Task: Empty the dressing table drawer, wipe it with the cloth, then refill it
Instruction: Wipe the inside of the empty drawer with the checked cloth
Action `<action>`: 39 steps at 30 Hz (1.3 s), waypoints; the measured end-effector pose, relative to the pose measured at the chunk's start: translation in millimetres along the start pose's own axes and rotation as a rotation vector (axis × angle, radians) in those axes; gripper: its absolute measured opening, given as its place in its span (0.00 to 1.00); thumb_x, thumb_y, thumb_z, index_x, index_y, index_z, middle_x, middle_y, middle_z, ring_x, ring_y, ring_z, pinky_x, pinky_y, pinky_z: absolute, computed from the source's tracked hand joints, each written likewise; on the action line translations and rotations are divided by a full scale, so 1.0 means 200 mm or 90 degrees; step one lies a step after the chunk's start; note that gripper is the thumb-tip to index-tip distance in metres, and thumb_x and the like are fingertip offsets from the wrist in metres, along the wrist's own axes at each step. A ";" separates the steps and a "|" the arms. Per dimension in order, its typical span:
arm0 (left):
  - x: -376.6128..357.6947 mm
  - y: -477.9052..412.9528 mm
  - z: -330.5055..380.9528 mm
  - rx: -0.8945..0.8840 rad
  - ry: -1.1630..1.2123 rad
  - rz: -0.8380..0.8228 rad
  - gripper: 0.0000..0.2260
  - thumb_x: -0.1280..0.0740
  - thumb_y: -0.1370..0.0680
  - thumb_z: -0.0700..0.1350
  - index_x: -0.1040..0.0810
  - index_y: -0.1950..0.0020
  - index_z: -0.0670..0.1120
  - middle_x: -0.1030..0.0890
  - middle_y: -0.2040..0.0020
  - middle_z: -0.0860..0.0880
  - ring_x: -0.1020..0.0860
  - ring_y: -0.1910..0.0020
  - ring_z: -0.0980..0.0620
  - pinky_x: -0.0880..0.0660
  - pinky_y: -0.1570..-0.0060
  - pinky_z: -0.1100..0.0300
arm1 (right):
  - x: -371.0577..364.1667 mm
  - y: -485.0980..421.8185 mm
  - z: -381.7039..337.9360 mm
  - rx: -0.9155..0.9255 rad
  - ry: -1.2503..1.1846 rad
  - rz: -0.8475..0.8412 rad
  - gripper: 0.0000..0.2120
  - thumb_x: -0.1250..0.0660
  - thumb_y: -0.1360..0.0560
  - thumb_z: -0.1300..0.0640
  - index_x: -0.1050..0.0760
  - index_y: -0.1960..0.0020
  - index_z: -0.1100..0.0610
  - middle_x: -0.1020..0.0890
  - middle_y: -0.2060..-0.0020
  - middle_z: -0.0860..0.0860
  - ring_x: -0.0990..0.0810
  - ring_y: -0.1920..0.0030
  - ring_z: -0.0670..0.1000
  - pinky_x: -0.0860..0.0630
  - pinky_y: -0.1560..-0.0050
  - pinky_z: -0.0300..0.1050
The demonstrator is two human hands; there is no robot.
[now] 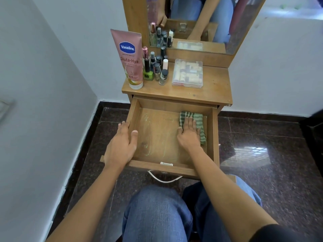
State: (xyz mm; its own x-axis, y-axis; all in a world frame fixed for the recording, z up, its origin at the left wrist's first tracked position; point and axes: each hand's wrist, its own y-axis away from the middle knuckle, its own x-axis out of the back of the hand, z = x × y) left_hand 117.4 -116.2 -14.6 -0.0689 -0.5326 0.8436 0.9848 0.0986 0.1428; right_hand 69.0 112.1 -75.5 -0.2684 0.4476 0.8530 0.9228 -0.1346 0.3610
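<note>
Drawer (158, 135): right hand (188, 132) presses cloth (198, 119) inside; left hand (122, 144) apparently grips wall.

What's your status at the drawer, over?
Left hand clasps left wall of open wooden drawer. Right hand presses green striped cloth flat on its floor. Drawer emptied; nothing blocks wiping.

The right hand (189, 135) lies on the cloth (199, 119) and covers part of it. The back of the drawer (215, 131) goes under the table (216, 88) and cannot be seen. The left hand (122, 142) hides a bit of the drawer's left wall. The mirror (244, 23) is cut off at the top. The small words low on the tube (129, 58) are too tiny to read. The back bottles (156, 67) hide behind the front ones. Things in the box (187, 73) look blurry through its lid. The handle (164, 179) is half hidden under the drawer's front.
</note>
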 end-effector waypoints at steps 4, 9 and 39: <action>0.00 0.00 0.00 0.006 -0.003 0.008 0.25 0.48 0.18 0.56 0.41 0.23 0.49 0.33 0.25 0.43 0.24 0.37 0.40 0.26 0.42 0.43 | 0.00 -0.03 0.00 0.034 0.045 -0.021 0.29 0.53 0.18 0.53 0.62 0.22 0.57 0.61 0.23 0.53 0.63 0.23 0.52 0.63 0.25 0.51; 0.00 0.00 -0.01 0.002 0.005 0.017 0.24 0.47 0.17 0.56 0.40 0.23 0.49 0.34 0.24 0.45 0.24 0.37 0.40 0.26 0.42 0.43 | 0.00 0.01 0.02 0.066 0.034 -0.039 0.29 0.51 0.18 0.55 0.60 0.21 0.56 0.58 0.22 0.51 0.60 0.23 0.49 0.61 0.24 0.50; -0.01 0.00 -0.01 0.000 0.000 0.020 0.24 0.47 0.18 0.56 0.39 0.23 0.49 0.33 0.24 0.46 0.23 0.38 0.41 0.25 0.42 0.41 | 0.02 -0.07 -0.10 0.057 0.064 -0.095 0.31 0.50 0.20 0.60 0.62 0.22 0.58 0.60 0.22 0.53 0.62 0.23 0.54 0.62 0.25 0.55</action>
State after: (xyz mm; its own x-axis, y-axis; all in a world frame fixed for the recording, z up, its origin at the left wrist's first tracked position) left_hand 118.0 -116.5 -16.3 -0.0379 -0.5288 0.8479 0.9865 0.1153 0.1160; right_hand 48.6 98.1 -69.2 -0.4270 0.3648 0.8274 0.8902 0.0088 0.4555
